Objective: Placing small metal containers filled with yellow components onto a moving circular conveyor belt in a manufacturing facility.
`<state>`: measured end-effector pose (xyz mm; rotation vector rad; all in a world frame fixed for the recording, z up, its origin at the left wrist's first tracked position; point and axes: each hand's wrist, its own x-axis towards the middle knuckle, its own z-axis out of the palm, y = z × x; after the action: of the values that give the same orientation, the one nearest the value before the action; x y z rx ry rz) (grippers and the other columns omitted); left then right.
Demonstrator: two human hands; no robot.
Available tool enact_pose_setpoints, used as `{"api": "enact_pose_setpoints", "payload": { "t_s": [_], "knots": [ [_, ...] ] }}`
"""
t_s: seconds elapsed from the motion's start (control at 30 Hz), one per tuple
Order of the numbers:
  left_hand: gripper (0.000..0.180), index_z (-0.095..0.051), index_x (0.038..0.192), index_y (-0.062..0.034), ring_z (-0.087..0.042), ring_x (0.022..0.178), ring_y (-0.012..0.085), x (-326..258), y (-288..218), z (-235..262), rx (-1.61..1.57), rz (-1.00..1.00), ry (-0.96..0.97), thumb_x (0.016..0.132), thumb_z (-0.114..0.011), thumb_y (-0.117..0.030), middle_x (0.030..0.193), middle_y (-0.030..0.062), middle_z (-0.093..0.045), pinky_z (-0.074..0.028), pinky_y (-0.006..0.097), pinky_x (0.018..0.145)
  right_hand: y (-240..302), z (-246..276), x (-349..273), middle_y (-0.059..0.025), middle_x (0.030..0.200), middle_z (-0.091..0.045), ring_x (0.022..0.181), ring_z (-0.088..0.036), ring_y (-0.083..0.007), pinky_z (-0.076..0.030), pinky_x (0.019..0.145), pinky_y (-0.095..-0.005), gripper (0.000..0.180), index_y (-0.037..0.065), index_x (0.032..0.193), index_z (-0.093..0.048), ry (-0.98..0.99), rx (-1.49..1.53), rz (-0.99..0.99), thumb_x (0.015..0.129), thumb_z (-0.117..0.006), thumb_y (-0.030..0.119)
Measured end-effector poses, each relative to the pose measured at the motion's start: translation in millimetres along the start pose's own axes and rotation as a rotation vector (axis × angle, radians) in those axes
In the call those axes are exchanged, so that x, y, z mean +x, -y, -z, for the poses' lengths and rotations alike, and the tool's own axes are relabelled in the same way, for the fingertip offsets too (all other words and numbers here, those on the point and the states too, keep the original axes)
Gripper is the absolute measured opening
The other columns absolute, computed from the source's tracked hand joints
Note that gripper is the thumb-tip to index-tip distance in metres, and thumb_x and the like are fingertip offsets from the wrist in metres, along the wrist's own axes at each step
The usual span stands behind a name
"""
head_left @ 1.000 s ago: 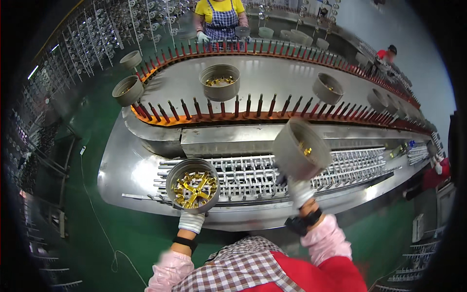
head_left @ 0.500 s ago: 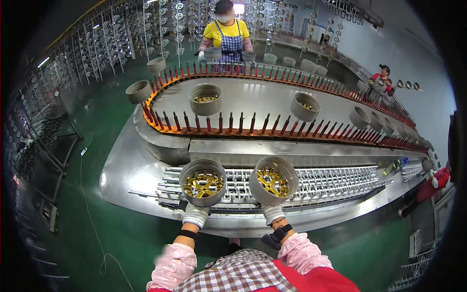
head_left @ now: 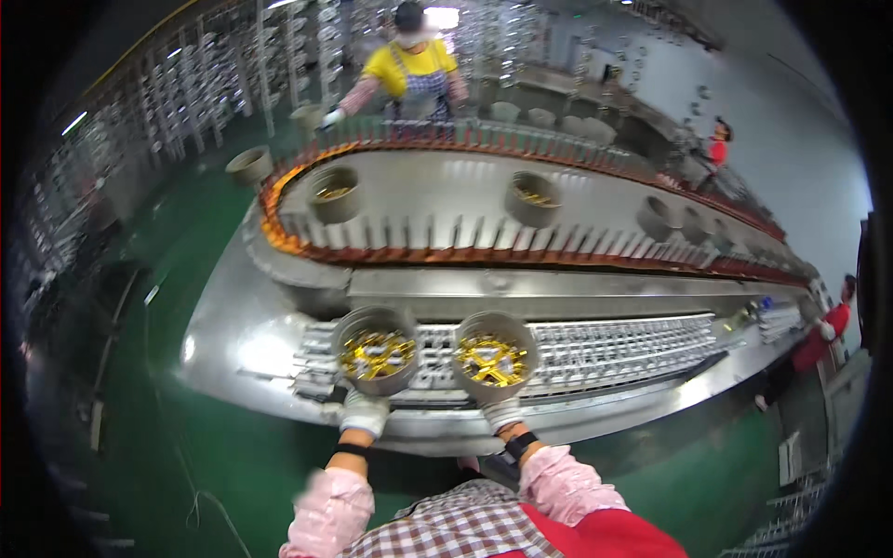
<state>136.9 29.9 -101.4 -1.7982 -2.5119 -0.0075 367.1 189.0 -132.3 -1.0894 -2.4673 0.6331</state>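
My left hand [head_left: 365, 412], in a white glove, holds a deep round grey piece with a gold spoked centre [head_left: 377, 354] from its near side and underneath. In the same way my gloved right hand [head_left: 503, 414] grips a matching grey piece with gold spokes [head_left: 494, 360]. Both pieces are tilted so that their gold insides face me. They are raised side by side over a row of silver metal racks [head_left: 614, 352], a small gap between them. Most of my fingers are hidden beneath the pieces.
Beyond the steel ledge [head_left: 558, 286] runs a looped conveyor with upright spindles [head_left: 409, 253], carrying similar grey pieces [head_left: 535, 200]. Across it a person in a yellow top [head_left: 423, 74] reaches toward another piece. Someone in red [head_left: 828, 330] is at the right. Racks of shiny parts [head_left: 186, 93] hang behind.
The view has shifted slightly and blurred. Both held pieces have drawn closer together, the right one moving left. The person opposite has let go of one piece and reaches out to my left.
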Motion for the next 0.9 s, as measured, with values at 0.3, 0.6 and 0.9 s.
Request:
{"api": "enact_pose_setpoints", "payload": {
  "t_s": [0.3, 0.6, 0.9],
  "knots": [
    [0.023, -0.06, 0.088, -0.0076, -0.056, 0.088, 0.0263, -0.8, -7.5, -27.5, 0.052, 0.136, -0.111, 0.077, -0.042, -0.014, 0.091, 0.0115, -0.061, -0.042, 0.039, 0.075, 16.6, 67.5, -14.8, -0.0176, 0.1, -0.056, 0.094, -0.053, -0.0306, -0.041, 0.08, -0.0366, 0.039, 0.002, 0.113, -0.046, 0.312, 0.468, -0.073, 0.08, -0.051, 0.022],
    [0.024, -0.061, 0.08, -0.0075, -0.059, 0.077, 0.0274, 0.8, -3.9, -110.3, 0.212, 0.448, -0.224, 0.079, -0.039, -0.016, 0.079, 0.0095, -0.063, -0.044, 0.039, 0.068, -125.1, 303.9, 95.8, -0.0027, 0.068, -0.055, 0.055, -0.049, -0.0124, -0.042, 0.05, -0.0252, 0.015, 0.006, 0.088, -0.057, -0.096, 0.582, -0.071, 0.078, -0.055, 0.017],
    [0.022, -0.064, 0.08, -0.0092, -0.059, 0.076, 0.0305, 1.5, -52.6, -41.8, -0.041, 0.624, -0.141, 0.073, -0.055, -0.028, 0.081, 0.0129, -0.062, -0.045, 0.038, 0.067, -357.3, 368.8, 255.3, -0.0128, 0.1, -0.055, 0.082, -0.053, -0.0217, -0.043, 0.066, -0.0322, 0.041, 0.001, 0.109, -0.046, -0.569, 0.406, -0.387, 0.076, -0.057, 0.023]
  ]
}}
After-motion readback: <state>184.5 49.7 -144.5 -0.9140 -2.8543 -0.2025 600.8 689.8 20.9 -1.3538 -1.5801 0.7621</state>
